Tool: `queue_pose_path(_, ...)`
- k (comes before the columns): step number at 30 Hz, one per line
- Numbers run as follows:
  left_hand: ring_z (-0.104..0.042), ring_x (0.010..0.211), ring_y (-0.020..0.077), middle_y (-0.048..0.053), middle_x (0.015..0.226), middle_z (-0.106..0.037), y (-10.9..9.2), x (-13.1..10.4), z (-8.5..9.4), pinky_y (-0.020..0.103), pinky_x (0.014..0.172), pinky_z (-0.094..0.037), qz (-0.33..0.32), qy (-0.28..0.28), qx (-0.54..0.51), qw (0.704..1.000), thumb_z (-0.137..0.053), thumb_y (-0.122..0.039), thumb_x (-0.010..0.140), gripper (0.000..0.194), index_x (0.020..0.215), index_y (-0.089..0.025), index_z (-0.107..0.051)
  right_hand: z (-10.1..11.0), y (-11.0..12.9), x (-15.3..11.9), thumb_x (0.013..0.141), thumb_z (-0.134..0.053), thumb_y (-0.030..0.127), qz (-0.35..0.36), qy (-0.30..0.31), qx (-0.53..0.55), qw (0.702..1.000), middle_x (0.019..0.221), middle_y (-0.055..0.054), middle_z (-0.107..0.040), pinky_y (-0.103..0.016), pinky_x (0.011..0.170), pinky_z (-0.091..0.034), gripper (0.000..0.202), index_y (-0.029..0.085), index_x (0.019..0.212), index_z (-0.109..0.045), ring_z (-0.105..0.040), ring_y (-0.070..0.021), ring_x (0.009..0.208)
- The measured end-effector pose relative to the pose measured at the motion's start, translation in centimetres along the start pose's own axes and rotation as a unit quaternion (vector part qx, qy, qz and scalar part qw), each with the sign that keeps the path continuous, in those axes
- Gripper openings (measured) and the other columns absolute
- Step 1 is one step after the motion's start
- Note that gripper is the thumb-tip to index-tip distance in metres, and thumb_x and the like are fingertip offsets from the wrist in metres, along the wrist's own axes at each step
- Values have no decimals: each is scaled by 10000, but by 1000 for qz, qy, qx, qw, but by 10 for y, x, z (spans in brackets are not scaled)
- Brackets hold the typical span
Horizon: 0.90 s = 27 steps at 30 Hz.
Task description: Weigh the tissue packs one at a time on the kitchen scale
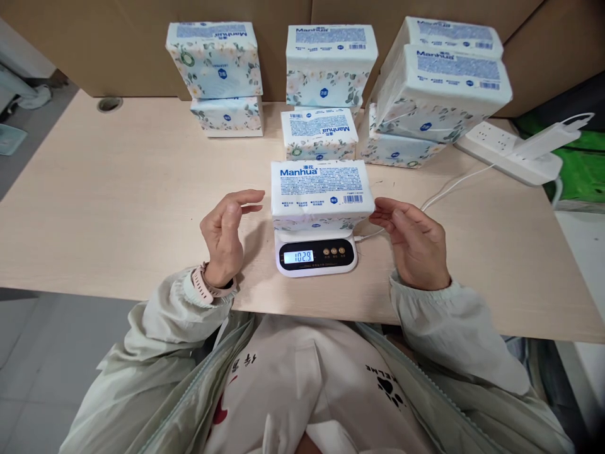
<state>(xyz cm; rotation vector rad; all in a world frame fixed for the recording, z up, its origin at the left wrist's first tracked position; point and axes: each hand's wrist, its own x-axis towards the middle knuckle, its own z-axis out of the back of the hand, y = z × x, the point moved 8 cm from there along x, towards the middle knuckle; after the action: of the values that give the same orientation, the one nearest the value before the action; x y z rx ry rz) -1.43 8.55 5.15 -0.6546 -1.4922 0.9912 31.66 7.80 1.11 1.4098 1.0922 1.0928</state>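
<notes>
A white and blue pack of tissues (321, 192) marked Manhua rests on a small white kitchen scale (316, 272). The lit display (299, 257) reads 102.9. My left hand (225, 236) is just left of the pack, apart from it, with fingers stretched and nothing held. At the pack's right end is my right hand (416, 243), its fingers loosely extended near the corner; whether the fingertips touch it I cannot tell. The scale's platform is mostly hidden under the pack.
Behind the scale stand stacks of similar tissue packs at the left (215, 69), middle (331, 69) and right (454, 82). A white power strip (508, 148) lies at the right, with a white cable (454, 188) running to the scale. Cardboard (274, 44) borders the back of the wooden table (118, 208).
</notes>
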Motion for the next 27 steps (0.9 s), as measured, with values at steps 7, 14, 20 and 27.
queue_pose_path(7, -632, 1510, 323, 49, 1528, -721, 7, -8, -25, 559, 1238, -585, 36, 183, -15, 982, -601, -564, 1089, 485, 1501, -335, -714, -28, 5, -11, 1016, -708, 576, 53, 135, -114, 983, 1520, -28, -742, -591, 1225, -575, 521, 348, 1484, -711, -702, -322, 1410)
queue_pose_path(14, -475, 1637, 344, -41, 1662, -599, -7, 47, -37, 562, 1362, -447, -105, 176, -19, 979, -668, -658, 1022, 589, 1552, -400, -654, -53, 54, 32, 1010, -641, 686, 206, 115, -199, 951, 1492, -61, -737, -525, 1181, -609, 570, 332, 1453, -688, -692, -302, 1380)
queue_pose_path(20, -467, 1644, 341, -44, 1656, -597, 47, 127, -71, 569, 1378, -401, -85, 173, -4, 981, -689, -837, 899, 742, 1505, -408, -688, -78, 26, 131, 932, -589, 847, 230, 99, -194, 948, 1354, -100, -775, -528, 1155, -606, 697, 289, 1345, -656, -732, -295, 1278)
queue_pose_path(27, -428, 1653, 309, -14, 1625, -630, 115, 167, -46, 526, 1375, -352, 21, 105, 14, 994, -705, -768, 953, 726, 1471, -261, -646, -88, 39, 108, 1002, -578, 689, 235, 30, -218, 947, 1681, -79, -562, -582, 1315, -443, 655, 354, 1563, -531, -507, -328, 1602)
